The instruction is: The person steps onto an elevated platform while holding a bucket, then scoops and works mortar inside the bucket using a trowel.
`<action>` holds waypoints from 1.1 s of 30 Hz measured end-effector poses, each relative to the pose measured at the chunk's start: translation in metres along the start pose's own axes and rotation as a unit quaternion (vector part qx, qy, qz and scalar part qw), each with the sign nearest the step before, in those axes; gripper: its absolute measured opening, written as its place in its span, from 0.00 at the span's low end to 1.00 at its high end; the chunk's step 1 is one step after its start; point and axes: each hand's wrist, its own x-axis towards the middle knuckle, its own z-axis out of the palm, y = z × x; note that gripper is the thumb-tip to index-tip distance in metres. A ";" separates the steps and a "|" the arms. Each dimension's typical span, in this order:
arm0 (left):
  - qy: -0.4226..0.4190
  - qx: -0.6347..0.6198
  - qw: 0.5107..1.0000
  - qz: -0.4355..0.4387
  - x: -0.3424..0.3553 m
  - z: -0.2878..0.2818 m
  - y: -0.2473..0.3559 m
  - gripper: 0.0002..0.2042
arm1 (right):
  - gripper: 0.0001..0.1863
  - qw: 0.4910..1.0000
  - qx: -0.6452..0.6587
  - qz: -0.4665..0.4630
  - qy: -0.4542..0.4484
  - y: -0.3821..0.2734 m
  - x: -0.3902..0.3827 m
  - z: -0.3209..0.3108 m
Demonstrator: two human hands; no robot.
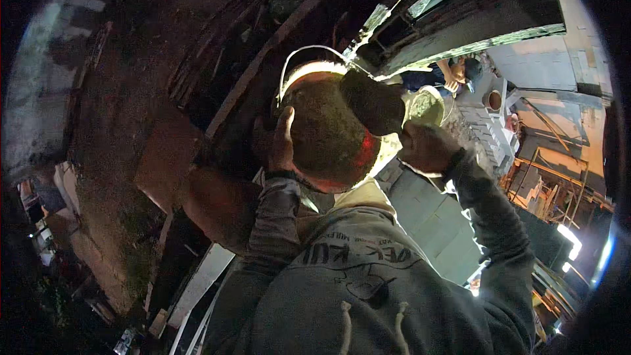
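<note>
In front of my body is a round bucket (328, 135), dull greenish with reddish patches. Its thin wire handle stands up at the far side. My left hand (281, 144) grips the bucket's left side, thumb up along the wall. At the right, my right hand (424, 148) is closed round the hidden handle of what looks like a trowel. The dark, flat trowel blade (371, 100) overlaps the bucket's right part in view; whether it touches the bucket, I cannot tell.
Beyond my right hand, lower down, a person (453, 79) in a dark cap is beside a pale bucket (426, 106). Stacked blocks (483, 135) and scaffold bars (552, 164) are at the right. Long boards (276, 39) run through the dark area at the left.
</note>
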 end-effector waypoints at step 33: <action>0.119 0.031 0.990 0.070 -0.006 0.017 -0.050 0.22 | 0.22 0.988 0.051 -0.084 -0.119 0.010 0.104 0.149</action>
